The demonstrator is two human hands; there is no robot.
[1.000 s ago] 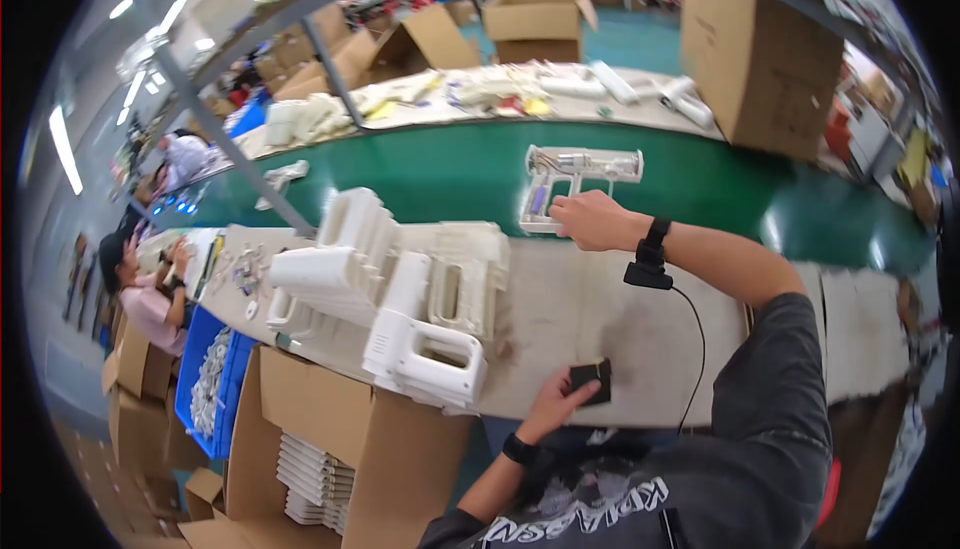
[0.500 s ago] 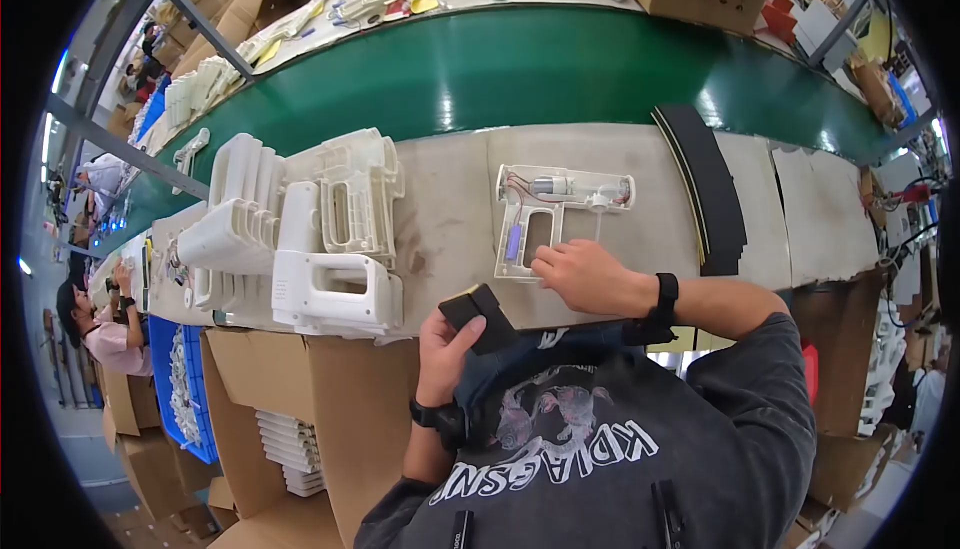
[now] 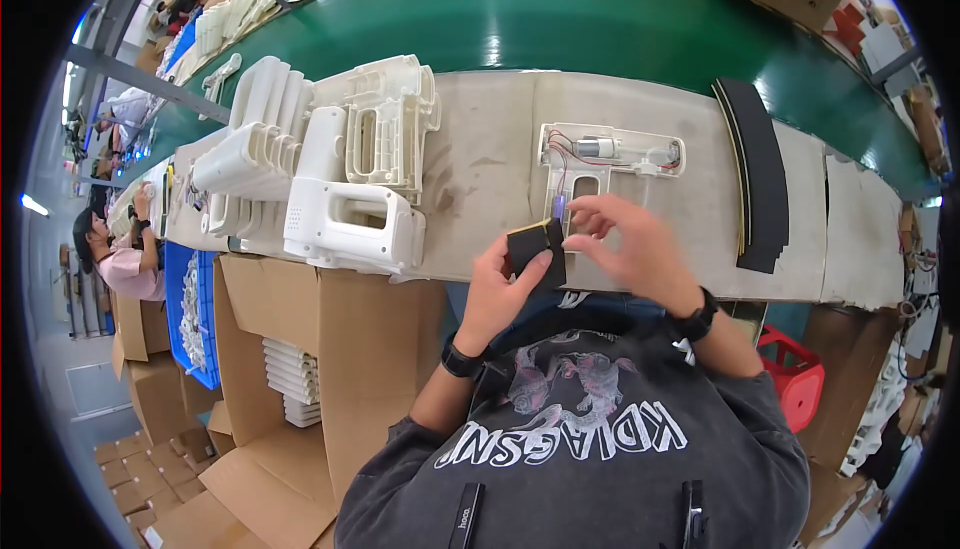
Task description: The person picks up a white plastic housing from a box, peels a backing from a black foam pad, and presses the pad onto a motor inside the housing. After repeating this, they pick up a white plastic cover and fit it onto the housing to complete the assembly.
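My left hand [image 3: 498,292] grips a small stack of black foam pads [image 3: 527,245] with a yellow edge, its thumb laid on top. Just right of the pads is my right hand [image 3: 640,249], slightly blurred, thumb and fingers apart with nothing visible between them. Beyond both hands, an open white plastic housing half [image 3: 660,144] lies on the bench, inner side up. Inside it are a silver motor [image 3: 600,148], red wires and a purple cylindrical cell [image 3: 558,207]. My right hand and the pads cover part of the housing's lower end.
White housing shells [image 3: 350,219] stand stacked at left. Long black foam strips [image 3: 760,179] lie at right on the bench covering [image 3: 480,149]. A green conveyor belt [image 3: 580,19] runs behind. Below the bench are an open cardboard box [image 3: 375,349], a blue crate [image 3: 205,319] and a red stool [image 3: 795,379].
My right hand has moved from the housing's lower end to beside the foam pads, its fingers spreading. My left hand still holds the pads, now closer to the housing. The view has shifted.
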